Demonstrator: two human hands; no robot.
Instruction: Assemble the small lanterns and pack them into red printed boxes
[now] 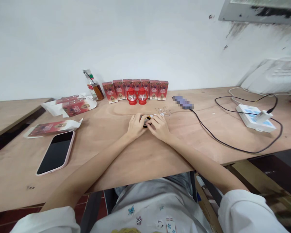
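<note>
Near the middle of the table, my left hand (pixel 136 125) and my right hand (pixel 160 127) meet over a small round black-rimmed piece (pixel 146 123). The left fingers are curled round its left side. My right fingertips are pinched at its right edge and hide part of it. Just behind the right hand lie some small shiny wire-like pieces (pixel 165 111). Farther back, two red mini lanterns (pixel 132 97) stand upright side by side in front of a row of several red printed boxes (pixel 110 92).
Left of my arms lie a phone (pixel 55 153), flattened red cartons (pixel 76 106) and another carton (pixel 48 127). Behind them stands a bottle (pixel 95 90) of amber liquid. At right, a black cable (pixel 208 132) loops from a blurred purple device (pixel 183 102) to a power strip (pixel 253 119).
</note>
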